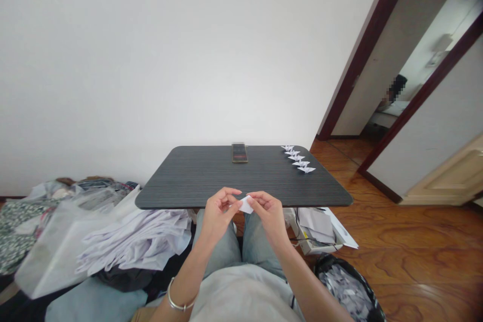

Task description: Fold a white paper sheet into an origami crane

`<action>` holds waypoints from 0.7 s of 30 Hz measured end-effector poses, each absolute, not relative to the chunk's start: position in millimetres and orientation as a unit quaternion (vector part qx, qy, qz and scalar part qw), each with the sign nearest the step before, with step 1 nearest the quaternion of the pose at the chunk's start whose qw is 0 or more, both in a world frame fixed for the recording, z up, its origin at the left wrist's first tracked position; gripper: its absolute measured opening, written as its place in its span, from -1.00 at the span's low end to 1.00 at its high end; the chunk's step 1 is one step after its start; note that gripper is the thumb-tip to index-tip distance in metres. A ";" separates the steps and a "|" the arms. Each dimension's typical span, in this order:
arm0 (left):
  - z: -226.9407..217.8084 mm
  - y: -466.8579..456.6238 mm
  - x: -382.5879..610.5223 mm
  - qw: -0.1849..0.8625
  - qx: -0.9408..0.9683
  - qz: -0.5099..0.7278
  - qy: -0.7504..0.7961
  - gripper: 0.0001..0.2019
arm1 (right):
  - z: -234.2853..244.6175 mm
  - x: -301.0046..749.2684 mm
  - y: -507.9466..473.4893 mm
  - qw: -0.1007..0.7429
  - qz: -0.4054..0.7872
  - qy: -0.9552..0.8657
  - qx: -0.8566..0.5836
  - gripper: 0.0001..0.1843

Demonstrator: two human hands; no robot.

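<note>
A small folded piece of white paper [246,205] is held between my two hands, just over the near edge of the dark table [188,176]. My left hand [222,207] pinches its left side with thumb and fingertips. From the other side, the thumb and fingers of my right hand [267,206] grip it. The fingers cover part of the paper, so its full shape does not show. Several white folded paper cranes [301,163] stand in a slanting row along the table's right side.
A phone [239,153] lies at the table's far edge, by the wall. Heaped clothes and bags [132,241] lie at the left. Below right are a white box [317,231] with papers and a black-lined bin [347,287] of paper scraps. Someone is visible through the doorway [392,90].
</note>
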State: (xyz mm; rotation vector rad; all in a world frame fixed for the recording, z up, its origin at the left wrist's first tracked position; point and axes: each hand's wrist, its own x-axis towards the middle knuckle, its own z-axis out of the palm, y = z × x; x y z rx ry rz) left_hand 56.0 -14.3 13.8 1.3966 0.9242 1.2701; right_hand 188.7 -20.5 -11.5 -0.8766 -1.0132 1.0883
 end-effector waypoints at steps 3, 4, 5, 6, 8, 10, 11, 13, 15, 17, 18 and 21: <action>13.6 -14.9 55.7 0.484 0.588 0.522 0.384 -0.79 | -11.9 189.8 -17.7 0.642 0.491 -0.441 -0.389 -0.80; 13.3 -14.9 55.5 0.481 0.591 0.521 0.385 -0.79 | -12.1 189.9 -17.1 0.643 0.491 -0.439 -0.391 -0.80; 12.9 -14.8 55.4 0.479 0.594 0.519 0.385 -0.79 | -12.3 190.0 -16.8 0.644 0.488 -0.439 -0.393 -0.80; 12.4 -14.6 55.3 0.477 0.596 0.518 0.386 -0.79 | -12.6 190.0 -16.6 0.644 0.486 -0.438 -0.396 -0.80; 11.3 -14.0 55.2 0.478 0.598 0.515 0.386 -0.79 | -13.2 190.1 -16.6 0.644 0.484 -0.440 -0.397 -0.80; 10.2 -13.6 55.5 0.481 0.598 0.514 0.383 -0.79 | -13.7 189.9 -16.8 0.643 0.485 -0.442 -0.395 -0.80; 9.6 -13.5 55.8 0.483 0.597 0.515 0.381 -0.79 | -13.8 189.7 -17.0 0.644 0.485 -0.443 -0.392 -0.80; 8.4 -13.4 56.6 0.488 0.592 0.519 0.376 -0.79 | -13.2 189.1 -17.7 0.648 0.480 -0.447 -0.386 -0.81; 7.0 -13.3 57.6 0.495 0.586 0.523 0.372 -0.77 | -11.7 188.5 -19.0 0.651 0.473 -0.453 -0.383 -0.81; 5.8 -12.9 58.5 0.503 0.578 0.526 0.370 -0.75 | -9.9 188.1 -20.5 0.648 0.468 -0.463 -0.384 -0.81; 5.3 -12.6 58.9 0.504 0.574 0.528 0.372 -0.74 | -9.2 188.0 -21.0 0.644 0.465 -0.469 -0.386 -0.80; 4.6 -11.9 59.5 0.494 0.568 0.535 0.383 -0.74 | -8.5 188.1 -21.6 0.631 0.457 -0.486 -0.396 -0.74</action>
